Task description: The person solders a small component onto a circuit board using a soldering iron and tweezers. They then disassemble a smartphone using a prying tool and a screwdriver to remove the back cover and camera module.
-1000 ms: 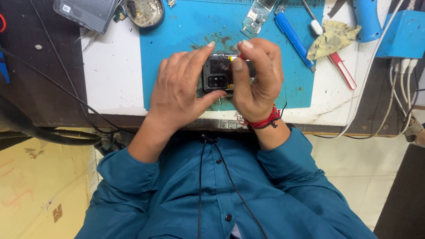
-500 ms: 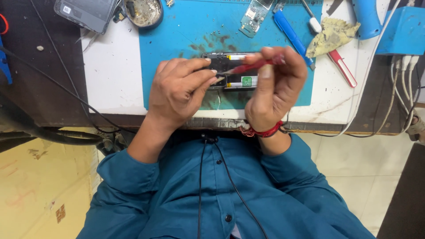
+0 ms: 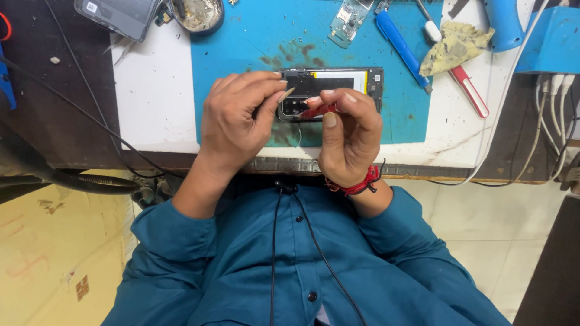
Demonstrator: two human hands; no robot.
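An opened black phone [image 3: 338, 84], back cover off and battery showing, lies flat on the blue work mat [image 3: 241, 54]. My left hand [image 3: 238, 121] rests on the phone's left end, fingers pinched by the camera area. In my right hand [image 3: 347, 136] is a thin red-handled tool [image 3: 320, 109], pinched between thumb and fingers, its tip at the phone's left end. A red thread band circles my right wrist.
A small circuit board [image 3: 347, 21], a blue tool [image 3: 402, 45], a red-handled tool [image 3: 468, 90] and a yellowed cloth [image 3: 453, 45] lie at the mat's far right. Another phone [image 3: 118, 15] and a round metal dish [image 3: 196, 13] sit far left. White cables [image 3: 550, 108] hang right.
The phone went from being held upright in both hands to lying flat on the mat. My right hand now holds the red tool to its left end.
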